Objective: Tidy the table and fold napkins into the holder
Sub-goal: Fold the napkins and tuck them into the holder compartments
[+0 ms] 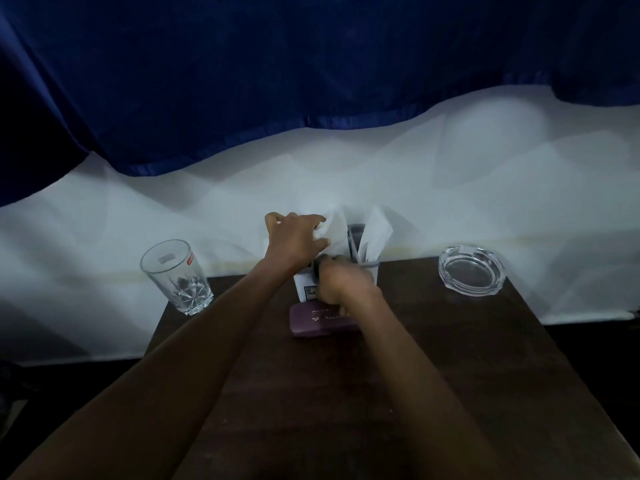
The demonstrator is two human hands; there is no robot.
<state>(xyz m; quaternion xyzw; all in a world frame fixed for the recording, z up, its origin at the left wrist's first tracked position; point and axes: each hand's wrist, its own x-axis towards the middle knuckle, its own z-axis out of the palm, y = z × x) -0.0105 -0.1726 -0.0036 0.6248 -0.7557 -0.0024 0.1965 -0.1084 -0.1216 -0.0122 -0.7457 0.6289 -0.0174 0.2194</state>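
A white napkin holder (363,273) stands at the far middle of the dark wooden table (433,375). A folded white napkin (375,233) sticks up from its right side. My left hand (296,237) pinches another white napkin (334,226) at the holder's left side. My right hand (341,282) grips the holder's front rim, fingers closed over it. A purple case (311,323) with pale lettering lies flat in front of the holder, partly under my right hand.
An empty cut-glass tumbler (176,275) stands at the table's far left corner. A clear glass ashtray (471,270) sits at the far right corner. Beyond the table lie a white cloth (450,174) and a dark blue curtain (277,81).
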